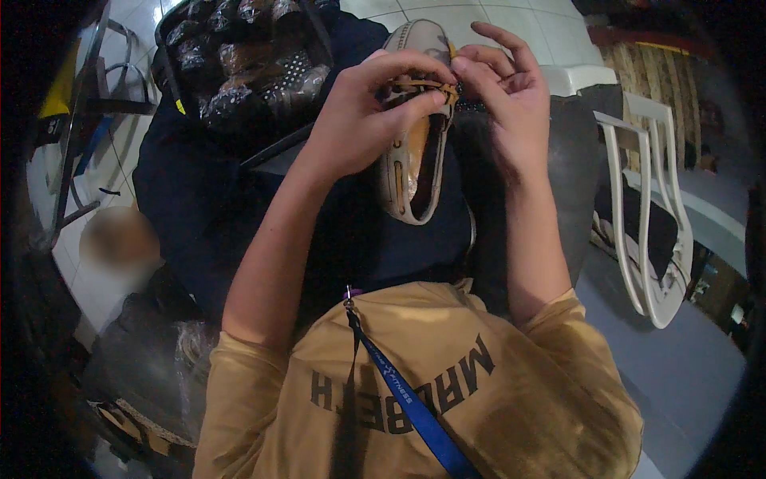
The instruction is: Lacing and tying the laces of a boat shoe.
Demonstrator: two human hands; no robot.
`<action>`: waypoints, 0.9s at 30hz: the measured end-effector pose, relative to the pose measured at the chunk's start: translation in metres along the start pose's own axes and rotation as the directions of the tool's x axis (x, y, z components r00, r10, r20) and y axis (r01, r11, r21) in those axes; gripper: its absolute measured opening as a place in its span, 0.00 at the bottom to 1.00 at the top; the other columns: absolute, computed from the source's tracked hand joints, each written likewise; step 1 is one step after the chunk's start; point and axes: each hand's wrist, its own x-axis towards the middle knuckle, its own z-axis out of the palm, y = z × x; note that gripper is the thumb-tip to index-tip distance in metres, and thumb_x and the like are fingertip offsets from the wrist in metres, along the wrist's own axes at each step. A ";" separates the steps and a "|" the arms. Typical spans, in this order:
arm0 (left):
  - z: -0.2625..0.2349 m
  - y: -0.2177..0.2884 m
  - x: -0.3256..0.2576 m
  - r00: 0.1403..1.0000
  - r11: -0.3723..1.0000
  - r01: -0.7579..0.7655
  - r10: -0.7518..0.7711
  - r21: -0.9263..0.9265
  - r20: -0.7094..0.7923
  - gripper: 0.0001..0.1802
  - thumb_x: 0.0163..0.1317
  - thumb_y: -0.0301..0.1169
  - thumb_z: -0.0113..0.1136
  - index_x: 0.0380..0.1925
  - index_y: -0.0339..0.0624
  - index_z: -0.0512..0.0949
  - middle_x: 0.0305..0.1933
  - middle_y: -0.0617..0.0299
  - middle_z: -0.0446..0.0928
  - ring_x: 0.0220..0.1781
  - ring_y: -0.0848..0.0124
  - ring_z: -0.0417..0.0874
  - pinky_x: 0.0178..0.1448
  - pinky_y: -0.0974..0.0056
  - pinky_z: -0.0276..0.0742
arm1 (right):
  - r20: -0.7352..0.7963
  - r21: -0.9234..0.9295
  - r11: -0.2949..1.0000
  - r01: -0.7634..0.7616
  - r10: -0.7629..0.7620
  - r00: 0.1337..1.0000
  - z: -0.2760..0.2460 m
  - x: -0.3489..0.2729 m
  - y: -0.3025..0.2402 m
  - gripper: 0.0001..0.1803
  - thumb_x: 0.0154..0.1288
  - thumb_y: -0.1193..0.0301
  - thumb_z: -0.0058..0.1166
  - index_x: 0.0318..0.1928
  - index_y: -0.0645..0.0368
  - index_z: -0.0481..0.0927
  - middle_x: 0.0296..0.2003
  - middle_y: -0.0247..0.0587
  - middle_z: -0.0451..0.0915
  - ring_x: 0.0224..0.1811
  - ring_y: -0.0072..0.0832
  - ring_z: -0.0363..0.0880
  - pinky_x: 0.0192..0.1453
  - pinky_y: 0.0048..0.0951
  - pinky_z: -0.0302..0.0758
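A light beige moccasin-style shoe (pixel 397 180) lies on my lap, its toe pointing away from me and its opening facing up. Tan lace (pixel 427 82) runs across the upper near the tongue. My left hand (pixel 371 112) curls over the shoe from the left, thumb and forefinger closed on the lace. On the right, my right hand (pixel 507 92) pinches at the shoe's far right side with thumb and forefinger, the other fingers lifted. What sits between those fingertips is too small to make out; it may be a lace end.
A dark crate (pixel 317 36) of plastic-wrapped shoes stands at the far left. White plastic chairs (pixel 638 207) are on the right, a metal-framed rack (pixel 80 120) on the left. Another person (pixel 152 319) is at the lower left. A blue lanyard (pixel 407 391) hangs over my shirt.
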 end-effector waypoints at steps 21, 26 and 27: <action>-0.003 -0.006 0.001 0.998 0.989 -0.060 0.063 0.137 -0.025 0.12 0.68 0.23 0.70 0.50 0.38 0.85 0.47 0.64 0.87 0.50 0.77 0.85 0.58 0.69 0.79 | 0.147 -0.652 0.651 0.389 -0.395 0.907 -0.004 -0.018 0.006 0.13 0.57 0.73 0.75 0.44 0.57 0.92 0.44 0.43 0.86 0.48 0.33 0.86 0.55 0.32 0.80; -0.005 -0.005 0.003 0.998 1.000 -0.008 0.007 -0.015 -0.066 0.13 0.66 0.23 0.72 0.50 0.37 0.84 0.46 0.64 0.87 0.50 0.77 0.86 0.58 0.69 0.80 | 0.078 -0.574 0.740 0.351 -0.377 0.923 -0.001 -0.020 0.013 0.11 0.56 0.75 0.74 0.41 0.58 0.92 0.42 0.41 0.86 0.46 0.31 0.86 0.53 0.30 0.80; -0.006 -0.004 0.003 0.998 0.999 0.013 -0.016 -0.047 -0.056 0.13 0.66 0.23 0.72 0.49 0.37 0.83 0.45 0.64 0.88 0.50 0.77 0.87 0.58 0.69 0.81 | 0.062 -0.575 0.742 0.344 -0.380 0.923 -0.001 -0.021 0.013 0.11 0.55 0.76 0.74 0.41 0.59 0.91 0.41 0.41 0.85 0.45 0.30 0.86 0.52 0.30 0.80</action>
